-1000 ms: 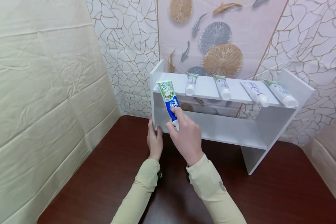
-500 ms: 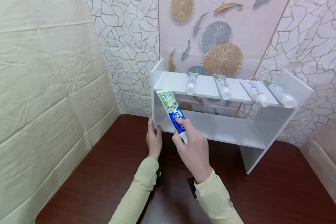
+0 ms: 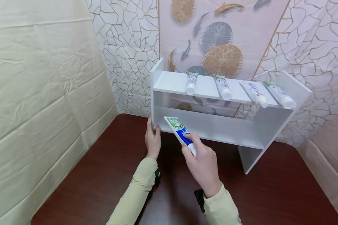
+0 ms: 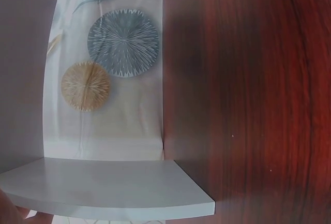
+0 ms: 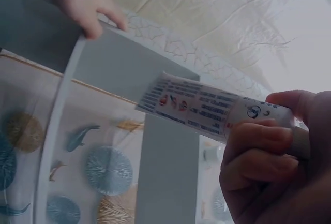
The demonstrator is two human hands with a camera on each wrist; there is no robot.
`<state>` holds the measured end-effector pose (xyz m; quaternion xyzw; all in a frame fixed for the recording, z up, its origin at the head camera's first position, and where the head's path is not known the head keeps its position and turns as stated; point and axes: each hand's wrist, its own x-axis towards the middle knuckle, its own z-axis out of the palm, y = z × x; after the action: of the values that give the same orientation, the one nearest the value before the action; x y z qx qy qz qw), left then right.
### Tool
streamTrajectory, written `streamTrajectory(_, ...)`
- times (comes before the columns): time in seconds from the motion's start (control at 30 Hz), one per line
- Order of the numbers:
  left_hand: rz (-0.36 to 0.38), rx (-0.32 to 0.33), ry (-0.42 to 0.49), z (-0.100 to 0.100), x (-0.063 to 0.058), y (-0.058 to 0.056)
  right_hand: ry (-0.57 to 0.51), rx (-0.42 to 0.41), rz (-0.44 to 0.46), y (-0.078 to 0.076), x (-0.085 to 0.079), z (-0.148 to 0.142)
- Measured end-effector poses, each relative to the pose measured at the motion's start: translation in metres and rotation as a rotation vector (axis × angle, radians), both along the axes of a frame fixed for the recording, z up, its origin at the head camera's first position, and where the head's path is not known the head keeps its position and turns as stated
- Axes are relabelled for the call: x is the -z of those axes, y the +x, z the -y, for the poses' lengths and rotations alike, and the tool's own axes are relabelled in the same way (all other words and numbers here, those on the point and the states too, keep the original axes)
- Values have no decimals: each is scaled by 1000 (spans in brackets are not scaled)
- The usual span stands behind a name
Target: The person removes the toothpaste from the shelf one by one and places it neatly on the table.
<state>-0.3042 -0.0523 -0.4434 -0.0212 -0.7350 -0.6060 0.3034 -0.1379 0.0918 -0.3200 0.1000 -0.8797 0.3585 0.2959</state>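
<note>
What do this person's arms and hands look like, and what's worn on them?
The left sleeve and right sleeve are long and pale yellowish-beige. A small black object shows by the left cuff, and another black object by the right. The left hand and right hand are ungloved.

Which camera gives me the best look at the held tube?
Right wrist: the tube appears largest there, fine-print side showing, fingers covering part. Head shows its green-and-blue face, smaller; left wrist misses it.
</note>
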Motion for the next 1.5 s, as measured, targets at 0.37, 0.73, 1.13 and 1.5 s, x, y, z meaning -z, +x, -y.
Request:
streamTrajectory(0.37, 1, 0, -6, 1, 4, 4, 6, 56, 241, 1, 21, -9)
streamTrajectory(0.73, 3, 11, 10, 3, 0, 0, 56, 61, 367, 2, 41, -16)
streamTrajectory(1.13, -1, 11, -8, 4, 0, -4, 236, -37, 512, -9, 98, -13)
streamTrajectory(1.5, -19, 7, 6, 3, 4, -4, 432, -73, 559, 3, 127, 7)
